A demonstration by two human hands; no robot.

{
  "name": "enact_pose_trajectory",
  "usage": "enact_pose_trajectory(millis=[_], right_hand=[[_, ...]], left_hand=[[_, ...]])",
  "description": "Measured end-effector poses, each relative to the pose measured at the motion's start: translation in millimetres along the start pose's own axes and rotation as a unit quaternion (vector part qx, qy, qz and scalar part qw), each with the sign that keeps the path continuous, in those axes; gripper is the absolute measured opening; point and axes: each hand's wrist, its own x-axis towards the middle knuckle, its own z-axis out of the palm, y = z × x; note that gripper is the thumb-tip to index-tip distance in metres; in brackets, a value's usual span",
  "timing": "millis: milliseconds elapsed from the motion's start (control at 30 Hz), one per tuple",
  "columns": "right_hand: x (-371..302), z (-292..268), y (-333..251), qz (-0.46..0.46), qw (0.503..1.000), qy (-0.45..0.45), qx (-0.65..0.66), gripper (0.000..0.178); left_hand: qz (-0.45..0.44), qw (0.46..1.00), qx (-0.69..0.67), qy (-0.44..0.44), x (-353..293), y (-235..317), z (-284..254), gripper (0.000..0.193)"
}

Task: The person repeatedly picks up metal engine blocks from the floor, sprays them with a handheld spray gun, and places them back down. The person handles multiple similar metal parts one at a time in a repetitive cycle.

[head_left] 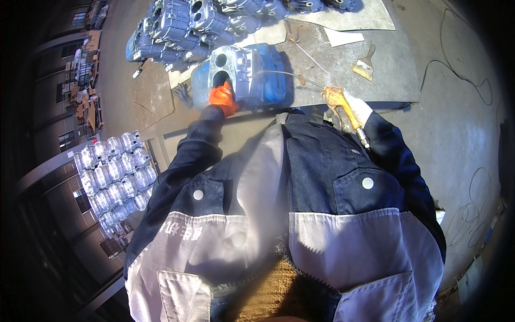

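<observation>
Weathered grey concrete floor (456, 129) spreads out to the right, with thin dark cables (453, 75) curling over it, and rows of shiny silvery metal parts (115, 177) stand at the lower left. On the worn grey workbench (311, 45), a crowd of grey cast-metal housings (171, 24) fills the far left side. Nearer the person, 1 pale grey cast-metal housing with 2 round bores facing up (244, 67) sits on a blue block-shaped support (276, 67). The left hand, in an orange glove (223, 99), touches that housing beside the nearer bore; whether its fingers are closed around the edge, I cannot tell. The right hand, in a white glove (358, 107), is wrapped around an orange-yellow air blow gun (340, 102), whose long thin metal tube (295, 74) points left, its tip near the housing's right side. Behind the gun lie a flat brush with pale bristles (365, 65), 1 white paper sheet (343, 37) and a thin straight metal rod (313, 58). Just left of the blue support is a dark crumpled glove (183, 94).
</observation>
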Motion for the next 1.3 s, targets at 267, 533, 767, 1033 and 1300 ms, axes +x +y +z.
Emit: enact_pose_trajectory(millis=[267, 533, 767, 1033, 1300], right_hand=[[19.2, -25.4, 2.6, 0.006, 1.000, 0.020, -0.001, 0.043], [17.1, -30.8, 2.5, 0.042, 0.999, -0.009, 0.029, 0.040], [14.2, -4.7, 1.0, 0.002, 0.999, 0.034, -0.019, 0.040], [6.9, 62.7, -26.3, -0.056, 0.979, 0.083, -0.176, 0.058], [-6.3, -10.1, -19.5, -0.084, 0.873, 0.222, -0.427, 0.073]], left_hand=[[0.006, 1.000, -0.012, 0.021, -2.5, 1.1, -0.2, 0.062], [0.022, 0.999, -0.013, 0.021, -2.1, -1.7, 3.0, 0.062], [0.024, 1.000, 0.017, 0.010, -2.8, 3.0, -9.6, 0.062], [-0.113, 0.993, -0.034, -0.005, 38.2, 32.9, -3.8, 0.067], [0.157, 0.986, -0.022, 0.045, 38.0, -36.3, -10.4, 0.051]])
